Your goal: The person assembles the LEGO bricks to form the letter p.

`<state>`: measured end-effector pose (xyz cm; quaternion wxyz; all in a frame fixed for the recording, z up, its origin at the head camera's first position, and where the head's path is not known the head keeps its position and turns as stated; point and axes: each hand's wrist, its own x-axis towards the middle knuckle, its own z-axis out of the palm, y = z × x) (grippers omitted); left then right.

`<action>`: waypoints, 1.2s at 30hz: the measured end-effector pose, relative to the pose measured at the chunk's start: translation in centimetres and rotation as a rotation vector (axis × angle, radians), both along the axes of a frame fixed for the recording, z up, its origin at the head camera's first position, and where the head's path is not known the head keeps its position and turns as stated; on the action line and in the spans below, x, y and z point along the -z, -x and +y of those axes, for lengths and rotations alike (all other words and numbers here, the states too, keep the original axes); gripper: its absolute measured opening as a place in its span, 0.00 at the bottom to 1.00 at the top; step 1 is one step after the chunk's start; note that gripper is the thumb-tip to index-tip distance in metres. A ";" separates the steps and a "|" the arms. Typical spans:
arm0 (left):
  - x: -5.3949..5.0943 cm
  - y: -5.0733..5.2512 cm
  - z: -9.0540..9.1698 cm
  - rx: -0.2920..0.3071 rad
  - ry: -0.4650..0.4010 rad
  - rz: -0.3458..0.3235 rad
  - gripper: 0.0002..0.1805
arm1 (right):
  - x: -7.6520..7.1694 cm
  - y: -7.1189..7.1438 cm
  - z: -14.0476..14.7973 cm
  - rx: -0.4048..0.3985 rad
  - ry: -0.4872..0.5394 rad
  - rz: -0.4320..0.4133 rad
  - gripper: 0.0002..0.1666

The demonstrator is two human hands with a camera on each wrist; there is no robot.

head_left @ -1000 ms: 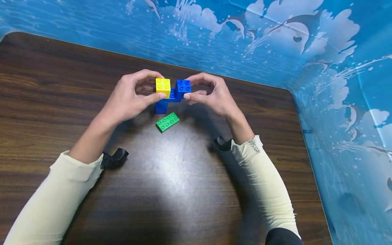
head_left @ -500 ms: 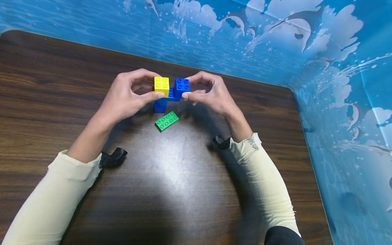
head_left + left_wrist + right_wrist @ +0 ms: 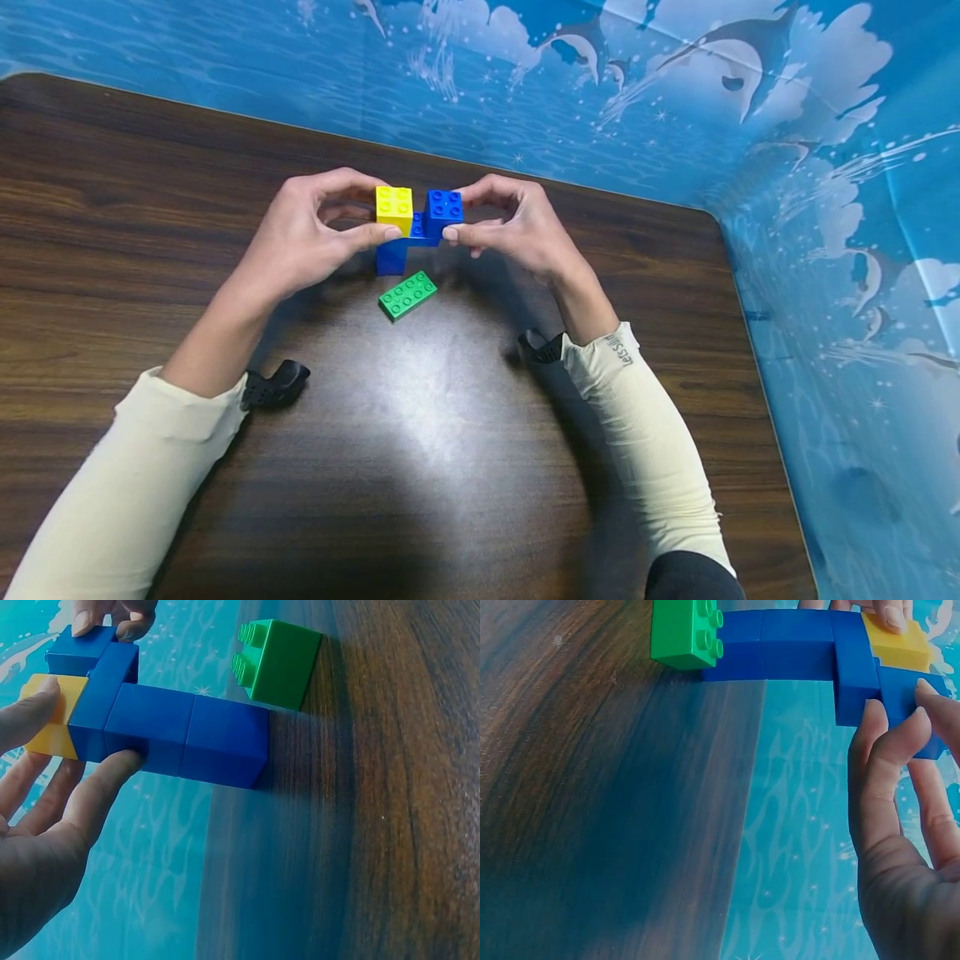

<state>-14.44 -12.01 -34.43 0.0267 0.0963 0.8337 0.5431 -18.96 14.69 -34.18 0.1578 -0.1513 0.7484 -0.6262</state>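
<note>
A blue brick column [image 3: 391, 258] of two stacked bricks stands upright on the table. Across its top lies a longer blue brick [image 3: 101, 697], overhanging to the right. A yellow brick [image 3: 393, 202] sits on the left end of this crosspiece, and a square blue brick [image 3: 444, 204] on the right end. My left hand [image 3: 296, 233] pinches the yellow brick between thumb and fingers, while one finger touches the column in the left wrist view. With thumb and fingers, my right hand [image 3: 525, 229] holds the square blue brick. In front of the column lies a green brick [image 3: 408, 296], studs up.
The dark wooden table [image 3: 420, 500] ends just behind the bricks, at a blue sea-patterned sheet [image 3: 300, 75] that rises along the back and right. Black wrist mounts [image 3: 277, 385] stick out from both sleeves above the table.
The whole scene shifts slightly up and left in the head view. Both hands keep their hold, and the bricks stay in the same arrangement.
</note>
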 end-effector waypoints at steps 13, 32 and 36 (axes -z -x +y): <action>0.3 0.1 0.1 0.005 -0.014 -0.014 0.24 | 0.0 -0.3 0.3 -0.014 -0.125 -0.034 0.28; 0.2 0.2 0.1 0.021 -0.019 -0.022 0.24 | 0.3 -1.9 1.0 0.016 -0.258 -0.043 0.35; 0.3 0.1 -0.2 0.011 -0.010 -0.027 0.24 | 1.0 -2.1 0.9 -0.059 -0.360 -0.117 0.34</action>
